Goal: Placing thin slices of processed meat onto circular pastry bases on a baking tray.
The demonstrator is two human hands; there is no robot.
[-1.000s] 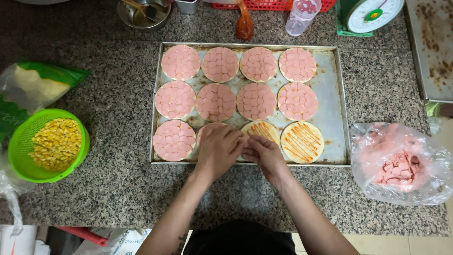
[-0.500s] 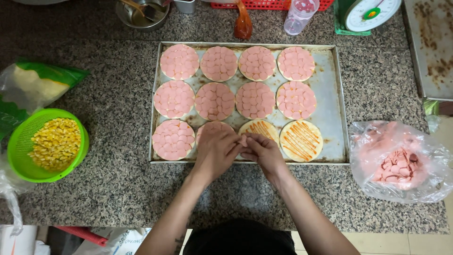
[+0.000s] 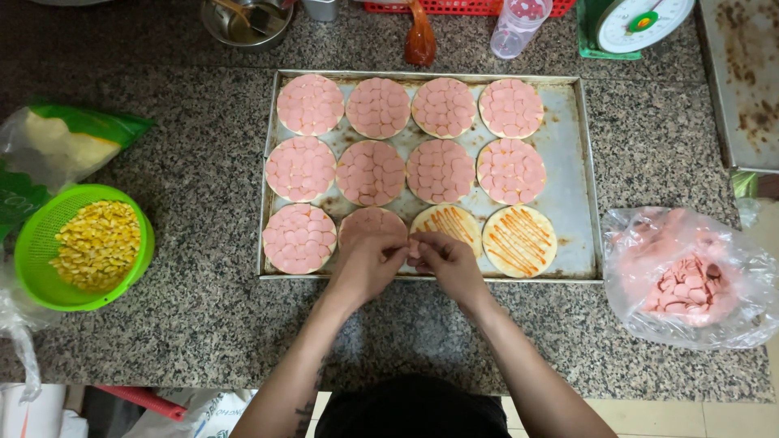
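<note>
A metal baking tray (image 3: pixel 572 162) holds round flat bases in three rows. Most are covered with pink sausage slices (image 3: pixel 371 107). Two at the bottom right carry only orange sauce stripes (image 3: pixel 519 240). My left hand (image 3: pixel 367 261) and my right hand (image 3: pixel 445 261) meet over the tray's front edge, above a partly covered base (image 3: pixel 372 219). Their fingertips pinch small pink sausage slices between them; the slices are mostly hidden by the fingers.
A clear bag of pink sausage slices (image 3: pixel 690 280) lies right of the tray. A green basket of corn kernels (image 3: pixel 85 246) and a bag of shredded cheese (image 3: pixel 61 146) sit left. A bowl (image 3: pixel 243 20), bottle (image 3: pixel 420 36), cup (image 3: pixel 519 24) and scale (image 3: pixel 637 24) stand behind.
Both hands have stayed over the front middle of the tray, with only small finger movements.
</note>
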